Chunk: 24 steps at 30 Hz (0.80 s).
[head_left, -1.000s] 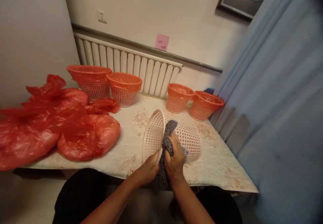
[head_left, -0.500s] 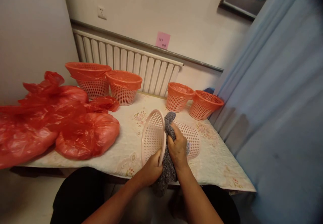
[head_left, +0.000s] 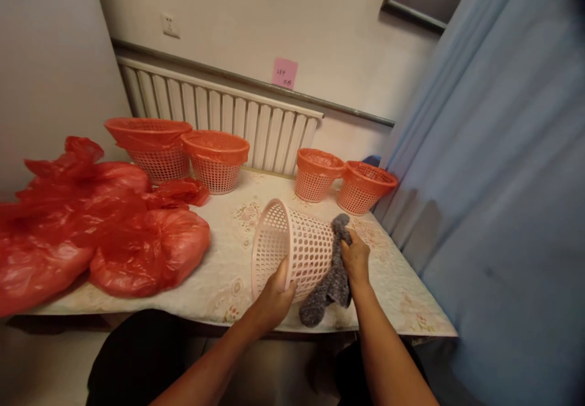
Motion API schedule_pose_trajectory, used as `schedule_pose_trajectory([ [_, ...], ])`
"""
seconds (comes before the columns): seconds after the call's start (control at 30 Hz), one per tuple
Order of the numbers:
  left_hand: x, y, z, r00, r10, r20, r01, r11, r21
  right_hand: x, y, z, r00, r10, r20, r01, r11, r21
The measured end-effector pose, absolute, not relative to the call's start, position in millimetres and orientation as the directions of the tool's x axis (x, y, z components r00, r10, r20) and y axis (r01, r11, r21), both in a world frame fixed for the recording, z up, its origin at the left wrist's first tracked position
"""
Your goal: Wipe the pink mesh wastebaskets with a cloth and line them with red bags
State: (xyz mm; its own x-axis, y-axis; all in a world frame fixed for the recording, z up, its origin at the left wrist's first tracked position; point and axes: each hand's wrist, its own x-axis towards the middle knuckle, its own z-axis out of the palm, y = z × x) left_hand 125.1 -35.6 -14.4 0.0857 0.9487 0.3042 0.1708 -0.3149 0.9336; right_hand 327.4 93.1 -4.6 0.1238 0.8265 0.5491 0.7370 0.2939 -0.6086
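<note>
A pale pink perforated plastic basket [head_left: 311, 247] lies tilted on its side, its mouth turned to the left. My left hand [head_left: 274, 296] grips the near part of its rim, thumb inside the opening. A dark grey cloth [head_left: 336, 278] is bunched in my right hand [head_left: 357, 259], which is closed around it at the basket's base end. The cloth touches the base and hangs down toward the table's front edge. My right fingertips are partly hidden by the cloth.
Two baskets lined with red bags [head_left: 214, 162] stand back left, two more [head_left: 317, 174] back right. Full red plastic bags [head_left: 150, 250] cover the left of the table [head_left: 393, 290], which has a floral cloth. A radiator [head_left: 219, 107] is behind; a blue curtain [head_left: 493, 211] hangs right.
My right hand has moved right with the grey cloth, from beside the basket's rim to its base. My left hand keeps hold of the rim. The view has shifted slightly.
</note>
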Motion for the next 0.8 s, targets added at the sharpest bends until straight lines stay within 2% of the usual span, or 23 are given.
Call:
schedule_pose_trajectory([
  [0.17, 122, -33, -22, 0.111, 0.941, 0.321, 0.161, -0.336, 0.928, 357, 76, -39, 0.305, 0.767, 0.564, 0.731, 0.192, -0.655],
  [0.3, 119, -32, -23, 0.142, 0.939, 0.315, 0.16, -0.335, 0.928, 331, 42, -67, 0.407, 0.686, 0.603, 0.67, 0.224, -0.707],
  [0.4, 118, -30, -24, 0.156, 0.939, 0.306, 0.165, -0.33, 0.929, 298, 18, -73, 0.299, 0.659, 0.69, 0.654, 0.384, -0.651],
  [0.57, 114, -30, -38, 0.21, 0.903, 0.374, 0.121, -0.404, 0.907, 251, -8, -59, -0.05, 0.535, 0.844, 0.569, 0.709, -0.416],
  [0.67, 109, -32, -45, 0.225, 0.886, 0.406, 0.145, -0.443, 0.885, 234, -9, -44, -0.12, 0.486, 0.866, 0.522, 0.773, -0.361],
  [0.8, 103, -38, -47, 0.263, 0.874, 0.407, 0.154, -0.455, 0.877, 225, 4, -18, -0.112, 0.546, 0.83, 0.516, 0.746, -0.421],
])
